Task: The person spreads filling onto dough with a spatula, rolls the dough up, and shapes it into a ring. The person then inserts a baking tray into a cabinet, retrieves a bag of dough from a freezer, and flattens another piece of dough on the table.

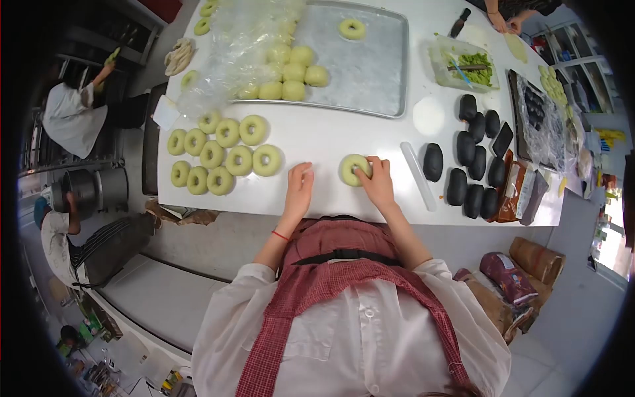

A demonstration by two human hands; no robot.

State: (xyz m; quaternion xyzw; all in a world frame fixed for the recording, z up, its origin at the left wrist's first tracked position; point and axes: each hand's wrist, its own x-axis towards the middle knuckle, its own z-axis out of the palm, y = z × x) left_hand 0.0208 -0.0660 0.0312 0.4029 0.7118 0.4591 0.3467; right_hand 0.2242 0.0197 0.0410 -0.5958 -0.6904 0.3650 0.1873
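Note:
On the white table right in front of me lies a pale green dough ring. My right hand grips its right side, thumb by the hole and fingers over the edge. Left of that ring, my left hand is held up over the table edge with its fingers extended and nothing in it. Further left sit several similar green dough rings in loose rows. A metal tray behind holds one ring and several round green dough balls, partly under clear plastic sheeting.
Right of my hands lie a white strip-like tool and several black dough pieces. Beyond them are a phone, a plastic tub of greens and a covered tray. Co-workers stand at left and far right.

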